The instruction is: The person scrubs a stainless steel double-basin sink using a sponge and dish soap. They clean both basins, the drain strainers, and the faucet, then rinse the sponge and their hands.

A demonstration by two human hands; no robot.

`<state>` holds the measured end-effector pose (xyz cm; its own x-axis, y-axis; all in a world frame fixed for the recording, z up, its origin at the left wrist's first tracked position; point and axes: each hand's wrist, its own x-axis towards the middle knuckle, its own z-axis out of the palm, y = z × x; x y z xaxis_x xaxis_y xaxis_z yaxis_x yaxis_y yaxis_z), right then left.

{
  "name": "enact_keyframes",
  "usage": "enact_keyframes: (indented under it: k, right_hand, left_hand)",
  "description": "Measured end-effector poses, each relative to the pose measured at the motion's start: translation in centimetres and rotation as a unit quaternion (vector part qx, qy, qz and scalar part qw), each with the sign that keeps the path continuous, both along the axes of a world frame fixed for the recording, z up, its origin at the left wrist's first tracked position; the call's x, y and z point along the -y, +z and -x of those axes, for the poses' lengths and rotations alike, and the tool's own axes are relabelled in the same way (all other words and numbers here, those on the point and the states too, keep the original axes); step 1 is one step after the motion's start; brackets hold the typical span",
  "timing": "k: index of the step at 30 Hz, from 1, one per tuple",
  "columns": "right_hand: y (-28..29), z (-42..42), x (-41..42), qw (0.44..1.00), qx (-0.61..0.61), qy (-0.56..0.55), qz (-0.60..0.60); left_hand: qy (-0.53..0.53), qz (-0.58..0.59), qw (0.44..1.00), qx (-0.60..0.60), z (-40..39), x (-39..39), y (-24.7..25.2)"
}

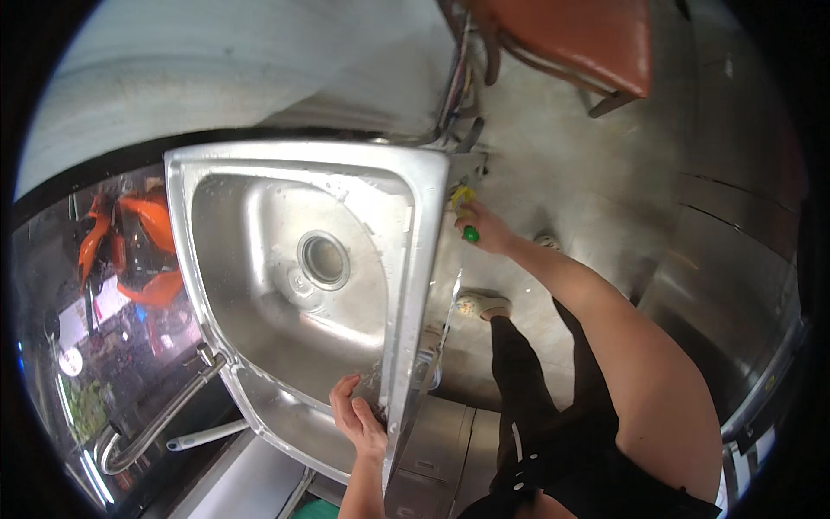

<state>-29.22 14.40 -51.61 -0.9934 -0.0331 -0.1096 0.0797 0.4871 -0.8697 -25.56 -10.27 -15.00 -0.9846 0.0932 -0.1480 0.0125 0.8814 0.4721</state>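
A stainless-steel sink (431, 214) with a large basin (285, 344) and a smaller basin (298, 428) lies before me. My left hand (356, 415) is over the near corner of the large basin, beside the divider, its fingers loosely bent and apart. A small dark patch shows between it and the basin wall; what it is I cannot tell. Outside the front rim, my right hand (485, 227) grips a small green-and-yellow tool (471, 234), with the green end below the fist and the yellow part above. My fingers hide its middle. A round drain (323, 260) sits in the wet basin floor.
A curved metal faucet (162, 418) and a white handle (207, 436) are by the sink's left side. Behind a window, orange shapes (152, 220) show. A large metal surface (246, 65) borders the sink above. An orange-brown chair (577, 39) stands on the floor at upper right.
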Motion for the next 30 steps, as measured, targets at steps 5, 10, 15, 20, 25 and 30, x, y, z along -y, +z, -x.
enact_keyframes:
  k: [5, 10, 15, 20, 25, 30]
  right_hand:
    - [-6.9, 3.3, 2.9, 0.981, 0.122, 0.009, -0.153]
    - [-5.7, -1.4, 0.9, 0.968, 0.211, 0.063, -0.124]
    - [2.3, -9.5, -7.1, 0.944, 0.265, 0.124, -0.151]
    - [13.1, -11.0, -13.6, 0.939, 0.341, -0.01, -0.047]
    - [21.6, -5.6, -15.6, 0.928, 0.288, -0.224, 0.078]
    - [31.2, -0.2, -9.6, 0.93, 0.227, -0.269, 0.107]
  left_hand:
    - [0.002, -0.008, 1.0, -0.017, 0.2, 0.3, -0.1]
    - [-0.012, -0.029, 0.999, -0.023, 0.4, 0.6, 0.3]
    - [-0.013, -0.011, 1.0, -0.014, 0.7, 1.1, 1.6]
    - [0.013, -0.047, 0.998, -0.035, -0.7, 2.7, 1.7]
    - [0.005, -0.118, 0.993, -0.025, -0.4, 2.8, 1.9]
    - [-0.037, -0.185, 0.98, 0.065, 1.3, 2.8, 1.6]
